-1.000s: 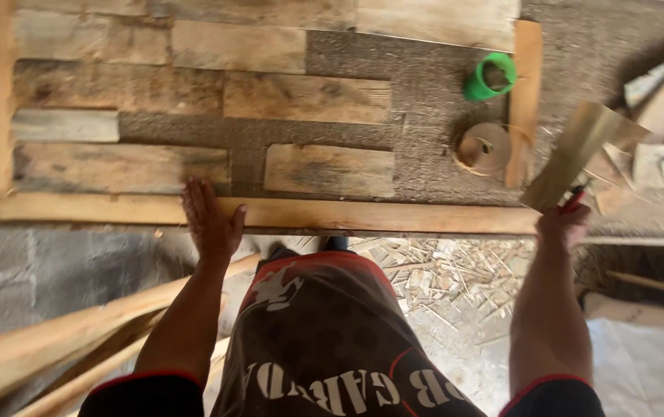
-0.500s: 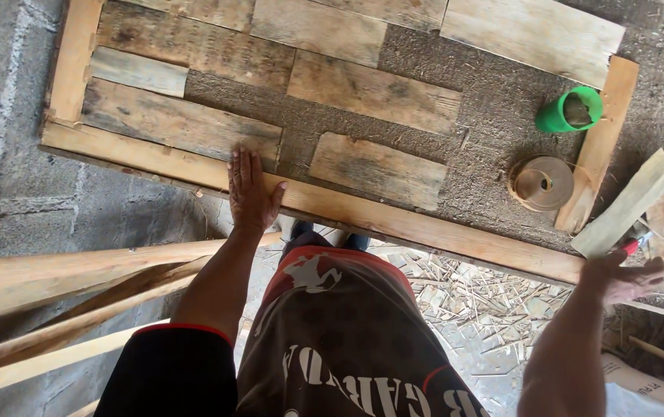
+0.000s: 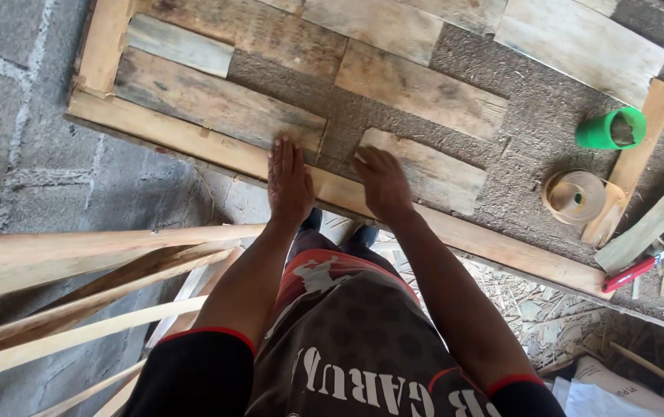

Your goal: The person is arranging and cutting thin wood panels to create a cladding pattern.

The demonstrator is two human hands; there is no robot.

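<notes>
My left hand (image 3: 288, 179) lies flat, fingers together, on the near wooden frame strip (image 3: 193, 139) of a board panel, fingertips reaching a weathered plank (image 3: 216, 100). Beside it my right hand (image 3: 382, 181) rests palm down on the left end of a short pale plank (image 3: 436, 171), holding nothing. Several more planks (image 3: 421, 89) are laid in rows on the rough chipboard base (image 3: 533, 123).
At the right sit a green cup (image 3: 611, 129), a roll of tape (image 3: 575, 195), a loose pale wood piece (image 3: 648, 224) and a red-handled tool (image 3: 629, 272). Long bare sticks (image 3: 92, 255) lean at lower left. Wood shavings (image 3: 533, 309) cover the floor near my feet.
My right hand put down the pale wood piece at the right and moved left onto the short plank. My left hand shifted slightly onto the frame strip. The view swung right.
</notes>
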